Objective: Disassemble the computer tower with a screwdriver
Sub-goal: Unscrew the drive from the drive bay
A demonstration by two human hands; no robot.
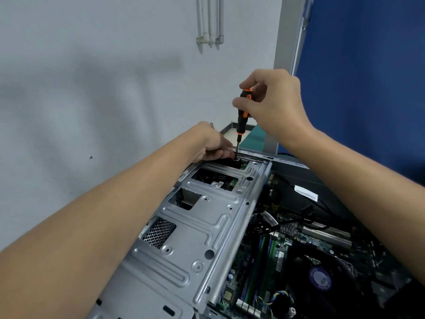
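Likely unscrewing at far edge of grey sheet-metal computer tower [195, 226]: right hand [273, 104] clamps black-orange screwdriver [241, 120]; left hand [211, 143] curled at tip, grasp unclear; next, steady turns

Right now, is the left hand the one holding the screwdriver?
No, the right hand grips the screwdriver by its handle, while the left hand rests on the far edge of the computer tower beside the tip.

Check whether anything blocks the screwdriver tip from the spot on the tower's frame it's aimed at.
Nothing visible does. The screwdriver, upright in the right grip, reaches clear down to the far edge of the metal frame. The left grip has its fingers right beside the tip, not under it; the contact spot itself is dark.
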